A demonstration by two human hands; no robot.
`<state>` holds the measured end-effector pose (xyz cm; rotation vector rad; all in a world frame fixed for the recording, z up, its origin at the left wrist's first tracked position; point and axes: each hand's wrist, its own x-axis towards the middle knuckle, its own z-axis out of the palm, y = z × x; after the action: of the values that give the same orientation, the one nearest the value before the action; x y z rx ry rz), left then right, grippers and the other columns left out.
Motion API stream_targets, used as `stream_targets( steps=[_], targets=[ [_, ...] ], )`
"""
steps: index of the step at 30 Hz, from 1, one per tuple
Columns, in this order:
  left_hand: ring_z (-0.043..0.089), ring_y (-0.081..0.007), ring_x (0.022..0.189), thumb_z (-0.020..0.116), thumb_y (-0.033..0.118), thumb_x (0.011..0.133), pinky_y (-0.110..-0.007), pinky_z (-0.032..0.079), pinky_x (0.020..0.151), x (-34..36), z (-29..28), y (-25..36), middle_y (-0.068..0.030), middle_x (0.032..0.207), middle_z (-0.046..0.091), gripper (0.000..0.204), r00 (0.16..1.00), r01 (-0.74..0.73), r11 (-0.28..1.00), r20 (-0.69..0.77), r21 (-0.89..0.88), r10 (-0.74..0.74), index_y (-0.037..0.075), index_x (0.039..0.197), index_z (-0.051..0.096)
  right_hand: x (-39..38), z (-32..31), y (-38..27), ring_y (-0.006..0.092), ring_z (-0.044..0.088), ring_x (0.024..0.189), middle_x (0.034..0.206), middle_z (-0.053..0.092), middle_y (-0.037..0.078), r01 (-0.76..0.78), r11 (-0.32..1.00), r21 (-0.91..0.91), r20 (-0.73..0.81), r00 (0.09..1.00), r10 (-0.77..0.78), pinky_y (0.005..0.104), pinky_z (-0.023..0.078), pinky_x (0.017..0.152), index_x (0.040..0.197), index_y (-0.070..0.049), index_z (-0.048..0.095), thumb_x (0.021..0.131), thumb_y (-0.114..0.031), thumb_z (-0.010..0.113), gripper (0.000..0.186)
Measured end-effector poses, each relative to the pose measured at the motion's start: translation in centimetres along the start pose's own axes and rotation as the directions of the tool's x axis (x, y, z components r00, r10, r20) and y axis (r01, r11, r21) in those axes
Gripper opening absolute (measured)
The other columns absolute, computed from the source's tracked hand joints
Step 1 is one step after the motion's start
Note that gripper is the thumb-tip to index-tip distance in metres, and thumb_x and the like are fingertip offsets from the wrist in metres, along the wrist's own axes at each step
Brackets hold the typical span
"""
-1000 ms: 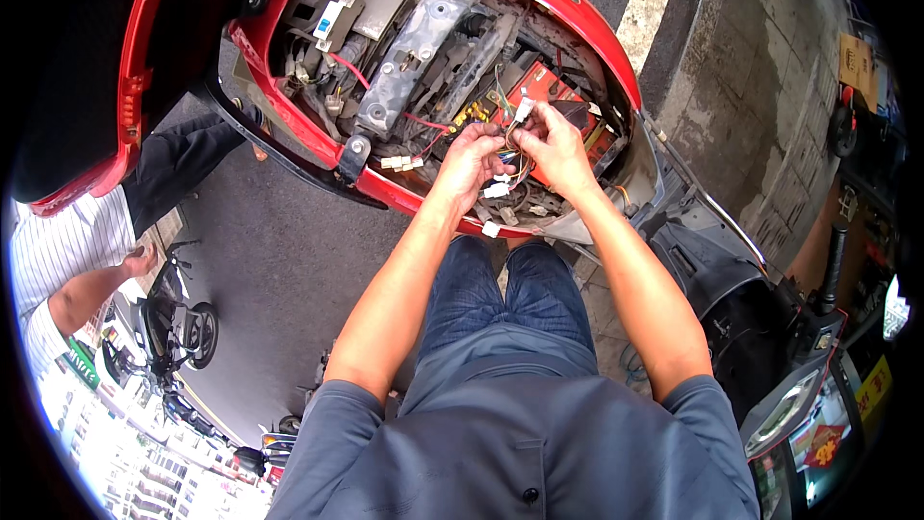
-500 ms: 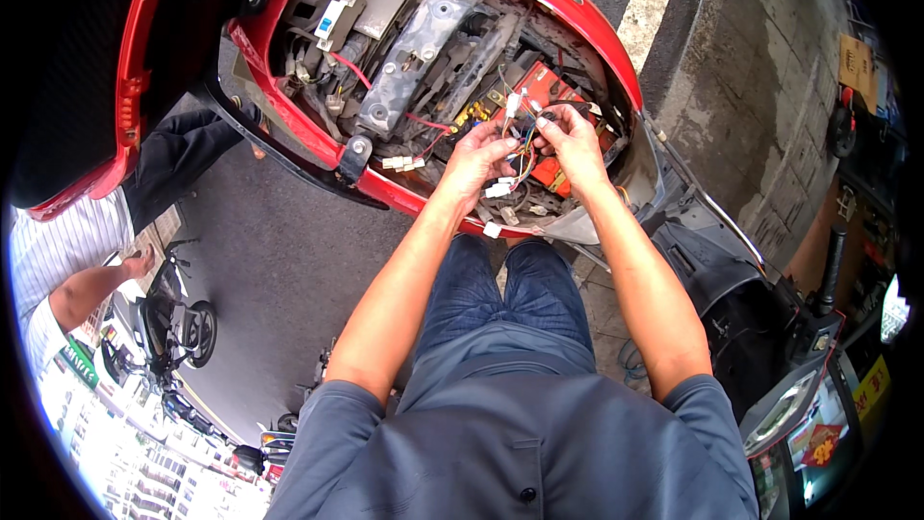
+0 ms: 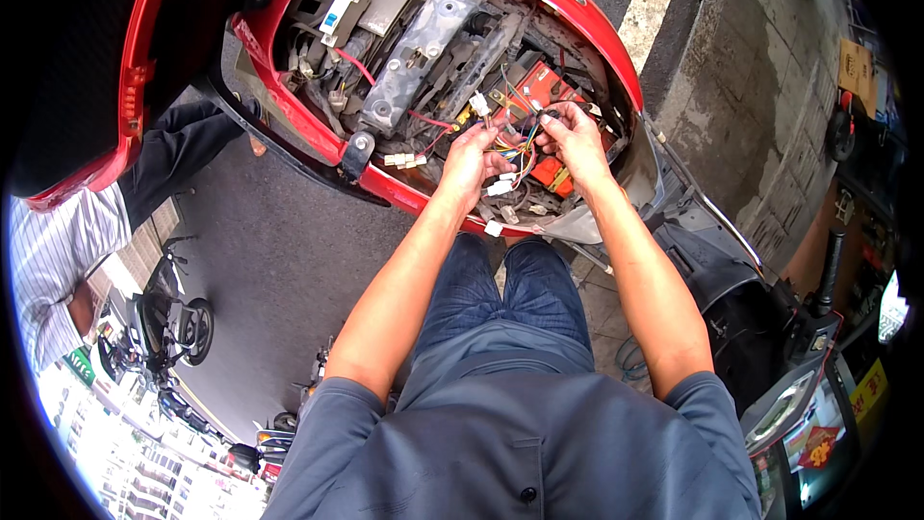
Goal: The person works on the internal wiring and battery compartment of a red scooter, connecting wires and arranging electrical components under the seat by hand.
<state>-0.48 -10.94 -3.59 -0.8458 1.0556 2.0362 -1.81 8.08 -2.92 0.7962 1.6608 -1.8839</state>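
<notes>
Inside the open red-bodied scooter [image 3: 602, 29], my left hand [image 3: 467, 169] has its fingers closed around a bundle of thin coloured wires [image 3: 520, 154], below a white plug [image 3: 478, 104]. My right hand [image 3: 576, 144] pinches a small dark piece [image 3: 549, 117] on the same wires, over a red battery [image 3: 539, 82]. Another white connector [image 3: 500, 188] hangs just below my fingers. Loose pale connectors [image 3: 404, 161] lie left of my left hand, near a grimy metal bracket [image 3: 414, 58].
The raised black seat [image 3: 91, 29] fills the upper left. A person in a striped shirt [image 3: 67, 241] is at the left, near parked motorcycles [image 3: 173, 327]. A grey scooter front [image 3: 712, 270] with a handlebar stands at the right, beside a paved walkway [image 3: 760, 87].
The white plug above my left hand has moved left, away from my right hand, with more coloured wire showing between my hands. The other person's arm has drawn back.
</notes>
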Motion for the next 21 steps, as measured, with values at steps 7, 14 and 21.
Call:
stream_targets(
  steps=[7, 14, 21],
  targets=[
    [0.063, -0.0160, 0.064, 0.044, 0.018, 0.098, -0.036, 0.059, 0.071, -0.4, 0.4, 0.3, -0.0134, 0.110, 0.064, 0.029, 0.997, -0.046, 0.999, -0.065, 0.000, 0.046, 0.003, 0.123, 0.048, -0.3, 0.2, -0.6, 0.0095, 0.060, 0.071, 0.088, 0.064, 0.004, -0.019, 1.000, 0.024, -0.010, 1.000, 0.019, 0.0250, 0.047, 0.064, 0.106, -0.001, 0.057, 0.093, -0.013, 0.059, 0.017],
    [0.062, -0.0147, 0.057, 0.044, 0.015, 0.096, -0.037, 0.059, 0.068, -0.3, 0.1, -0.2, -0.0080, 0.107, 0.060, 0.025, 0.993, -0.097, 0.986, -0.085, -0.134, 0.086, 0.005, 0.117, 0.053, -0.2, 0.4, -0.3, 0.0099, 0.060, 0.073, 0.088, 0.064, 0.004, 0.011, 0.998, 0.060, -0.036, 0.999, -0.009, 0.0251, 0.047, 0.066, 0.105, -0.001, 0.057, 0.092, -0.013, 0.060, 0.018],
    [0.061, -0.0107, 0.068, 0.059, 0.022, 0.096, -0.030, 0.054, 0.068, -2.2, 0.8, -0.2, -0.0031, 0.099, 0.061, 0.026, 0.967, -0.176, 0.970, -0.155, 0.169, 0.202, 0.005, 0.114, 0.057, -0.3, 0.6, -1.1, 0.0100, 0.061, 0.074, 0.087, 0.064, 0.003, 0.000, 0.995, 0.097, -0.042, 0.999, 0.004, 0.0253, 0.048, 0.067, 0.103, -0.004, 0.057, 0.092, -0.014, 0.061, 0.016]
  ],
)
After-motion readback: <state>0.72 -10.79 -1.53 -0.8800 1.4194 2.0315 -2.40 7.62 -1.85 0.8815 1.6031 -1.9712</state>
